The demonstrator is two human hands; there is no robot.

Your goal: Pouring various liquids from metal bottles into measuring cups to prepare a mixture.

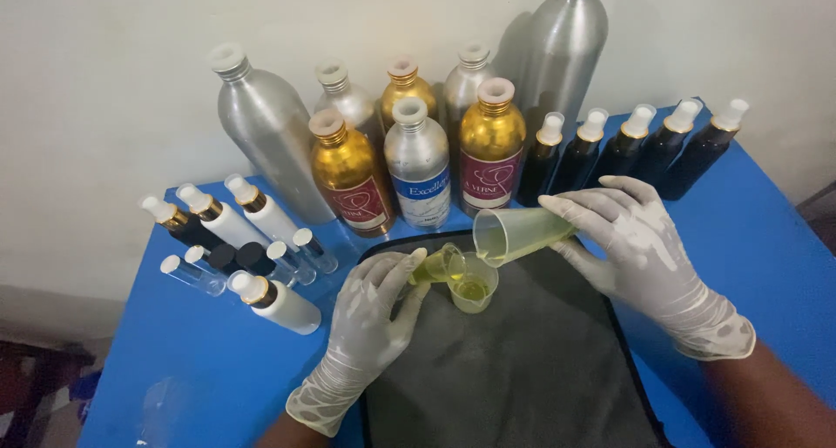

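**Tilted Cup Over Receiving Cup: Hand and Vessel Positions**

While both gloved hands work over the dark mat (522,370), the small clear cup (473,293) stands upright on it and serves as the landmark for all positions below. It holds a shallow layer of yellow-green liquid.

Right hand (640,248): fingers closed around the base end of the larger measuring cup (521,233). That cup lies tilted, its long axis running nearly level from the hand toward the small clear cup, mouth directly above and just right of the small cup's rim. Yellow-green liquid pools along its lower wall toward the mouth.

Left hand (370,322): positioned left of the small clear cup, fingers curled around a small glass vial (433,267) that leans against the cup's left rim. Whether the vial's mouth touches the rim cannot be told.

Behind the small clear cup, metal bottles (418,161) in silver and gold stand along the wall. Left of it, small spray bottles (261,265) lie and stand on the blue table (218,370); dark bottles (627,148) stand to the rear right.
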